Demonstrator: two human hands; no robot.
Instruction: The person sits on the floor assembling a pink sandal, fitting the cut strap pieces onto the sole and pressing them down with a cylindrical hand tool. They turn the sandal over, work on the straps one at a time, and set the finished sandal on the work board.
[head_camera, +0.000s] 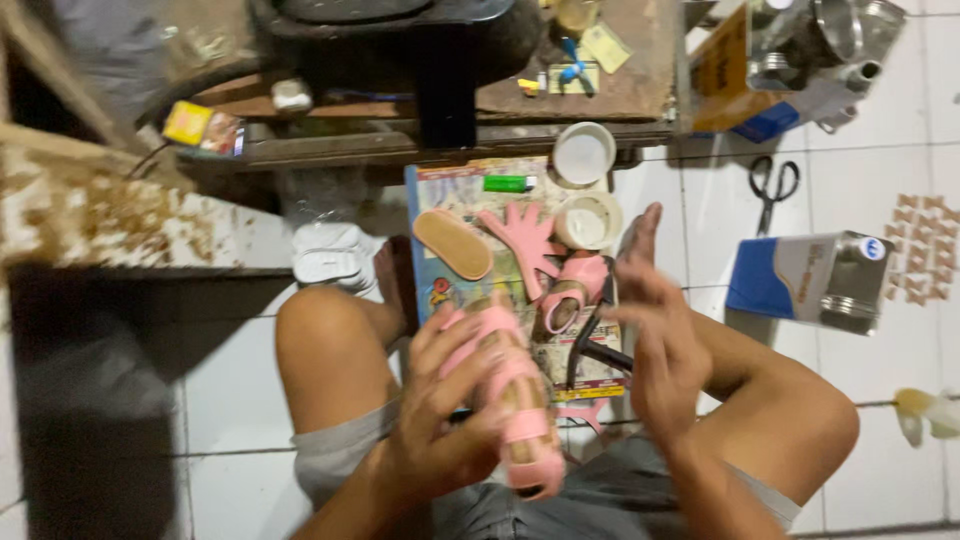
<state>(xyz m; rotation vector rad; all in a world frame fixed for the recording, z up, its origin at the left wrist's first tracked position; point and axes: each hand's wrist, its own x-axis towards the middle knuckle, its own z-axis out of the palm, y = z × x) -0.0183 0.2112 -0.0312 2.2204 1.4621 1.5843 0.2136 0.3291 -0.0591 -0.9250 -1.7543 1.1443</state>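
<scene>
Left hand (440, 420) clamped round pink strapped sandal (512, 400); right hand (655, 335) spread open alongside, empty. Best gripped firmly, sole steady.

left hand (440, 415): raised before the lap, fingers curled and closed in a grasp, thumb low
right hand (655, 335): open, free, fingers spread and pointing upward, palm turned toward the left
forearms: bare, angled inward
knees: bent, spread apart
</scene>
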